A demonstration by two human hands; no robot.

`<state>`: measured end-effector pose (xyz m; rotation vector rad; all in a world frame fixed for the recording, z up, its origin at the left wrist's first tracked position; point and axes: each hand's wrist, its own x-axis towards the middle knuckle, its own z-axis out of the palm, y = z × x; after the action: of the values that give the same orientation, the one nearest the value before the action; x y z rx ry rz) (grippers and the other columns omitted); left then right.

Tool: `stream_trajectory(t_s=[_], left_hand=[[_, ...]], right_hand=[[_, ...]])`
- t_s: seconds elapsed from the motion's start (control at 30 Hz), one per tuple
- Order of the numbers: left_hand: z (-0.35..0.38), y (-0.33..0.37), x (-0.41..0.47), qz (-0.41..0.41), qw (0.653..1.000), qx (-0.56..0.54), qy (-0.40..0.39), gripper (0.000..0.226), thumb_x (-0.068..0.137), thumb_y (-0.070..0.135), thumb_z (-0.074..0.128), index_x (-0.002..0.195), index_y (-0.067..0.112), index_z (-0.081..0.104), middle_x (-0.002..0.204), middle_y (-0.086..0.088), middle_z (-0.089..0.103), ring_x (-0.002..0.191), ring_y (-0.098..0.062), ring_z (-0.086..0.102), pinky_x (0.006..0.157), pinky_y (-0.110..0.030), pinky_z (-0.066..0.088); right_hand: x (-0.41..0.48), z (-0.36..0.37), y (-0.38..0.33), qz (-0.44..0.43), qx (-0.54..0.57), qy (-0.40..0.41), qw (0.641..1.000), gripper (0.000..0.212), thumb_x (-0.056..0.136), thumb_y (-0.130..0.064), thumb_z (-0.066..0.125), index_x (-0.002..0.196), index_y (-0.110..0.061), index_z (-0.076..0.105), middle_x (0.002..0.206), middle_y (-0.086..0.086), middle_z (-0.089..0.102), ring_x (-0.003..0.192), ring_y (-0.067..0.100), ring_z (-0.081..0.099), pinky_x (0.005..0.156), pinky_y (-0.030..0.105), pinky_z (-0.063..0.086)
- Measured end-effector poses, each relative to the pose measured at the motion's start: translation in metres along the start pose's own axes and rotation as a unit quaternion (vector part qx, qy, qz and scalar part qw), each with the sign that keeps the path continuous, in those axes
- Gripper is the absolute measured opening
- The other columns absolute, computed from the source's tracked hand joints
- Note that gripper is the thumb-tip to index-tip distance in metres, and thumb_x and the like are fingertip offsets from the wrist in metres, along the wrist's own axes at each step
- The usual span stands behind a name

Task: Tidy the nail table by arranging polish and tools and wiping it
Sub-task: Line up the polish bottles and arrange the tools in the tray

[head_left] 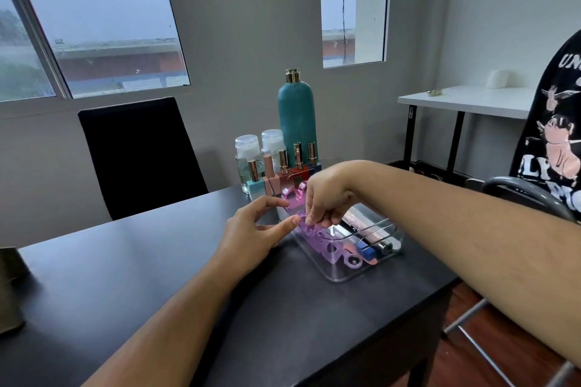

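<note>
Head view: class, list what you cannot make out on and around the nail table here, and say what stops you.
1. Far end of the clear tray, head view: hidden behind the right hand.
2. Upper end of the purple toe separator, head view: covered by that hand's fingers.
3. Labels on the polish bottles, head view: too small to read.
4. The dark object at left, head view: cut off by the frame edge.

I note a matt black table (132, 276), a clear glossy plastic tray (352, 273), and shiny gold-metallic polish caps (297, 154).
</note>
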<state>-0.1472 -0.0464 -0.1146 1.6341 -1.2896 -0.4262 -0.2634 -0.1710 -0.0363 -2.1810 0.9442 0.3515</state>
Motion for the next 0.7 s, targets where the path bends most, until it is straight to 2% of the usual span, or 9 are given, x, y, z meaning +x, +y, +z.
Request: stream_trajectory(t_s=[0.33, 0.4, 0.47, 0.53, 0.63, 0.7], left_hand=[[0.0, 0.0, 0.001, -0.001, 1.0, 0.004, 0.0, 0.048, 0.059, 0.062, 0.066, 0.101, 0.04, 0.06, 0.133, 0.009, 0.054, 0.075, -0.005, 0.071, 0.077, -0.035, 0.059], [-0.001, 0.0, 0.001, -0.003, 1.0, 0.013, -0.004, 0.049, 0.058, 0.063, 0.066, 0.101, 0.04, 0.059, 0.127, 0.013, 0.055, 0.07, -0.006, 0.071, 0.073, -0.031, 0.06], [-0.001, 0.003, 0.0, -0.004, 0.999, 0.036, -0.007, 0.05, 0.057, 0.067, 0.064, 0.1, 0.042, 0.058, 0.117, 0.016, 0.056, 0.066, -0.009, 0.07, 0.062, -0.023, 0.058], [-0.002, 0.006, 0.003, 0.011, 0.995, 0.094, 0.024, 0.045, 0.06, 0.07, 0.059, 0.097, 0.046, 0.055, 0.112, 0.014, 0.054, 0.072, -0.013, 0.066, 0.061, -0.02, 0.055], [-0.01, 0.015, 0.02, 0.052, 0.98, 0.174, 0.084, 0.02, 0.076, 0.054, 0.064, 0.094, 0.049, 0.056, 0.107, 0.01, 0.047, 0.079, -0.009, 0.056, 0.071, -0.019, 0.047], [-0.017, 0.027, 0.036, 0.065, 0.973, 0.215, 0.058, 0.014, 0.08, 0.041, 0.067, 0.094, 0.044, 0.063, 0.102, 0.01, 0.048, 0.079, -0.007, 0.053, 0.071, -0.019, 0.04]], right_hand=[[-0.002, 0.002, 0.003, -0.009, 0.017, -0.001, 1.0, 0.012, 0.093, 0.0, 0.052, 0.082, 0.0, 0.058, 0.07, 0.009, 0.056, 0.06, 0.014, 0.055, 0.057, 0.022, 0.047], [-0.001, 0.003, 0.004, -0.011, 0.025, -0.008, 1.0, 0.013, 0.093, 0.001, 0.051, 0.081, -0.001, 0.057, 0.069, 0.009, 0.055, 0.059, 0.014, 0.055, 0.054, 0.021, 0.048], [-0.002, 0.002, 0.006, -0.015, 0.029, -0.011, 0.999, 0.013, 0.093, 0.001, 0.051, 0.082, -0.001, 0.057, 0.068, 0.008, 0.055, 0.058, 0.013, 0.055, 0.053, 0.02, 0.048], [-0.004, -0.004, 0.008, -0.024, 0.032, -0.01, 0.999, 0.011, 0.093, 0.0, 0.051, 0.084, 0.0, 0.058, 0.068, 0.008, 0.056, 0.059, 0.014, 0.055, 0.055, 0.021, 0.049], [-0.011, -0.016, 0.014, -0.039, 0.051, -0.007, 0.998, 0.013, 0.092, -0.001, 0.053, 0.082, -0.001, 0.06, 0.066, 0.007, 0.059, 0.057, 0.012, 0.057, 0.054, 0.02, 0.05], [-0.017, -0.024, 0.021, -0.061, 0.073, 0.001, 0.996, 0.017, 0.093, -0.001, 0.053, 0.079, -0.004, 0.062, 0.066, 0.006, 0.06, 0.056, 0.01, 0.057, 0.054, 0.019, 0.05]])
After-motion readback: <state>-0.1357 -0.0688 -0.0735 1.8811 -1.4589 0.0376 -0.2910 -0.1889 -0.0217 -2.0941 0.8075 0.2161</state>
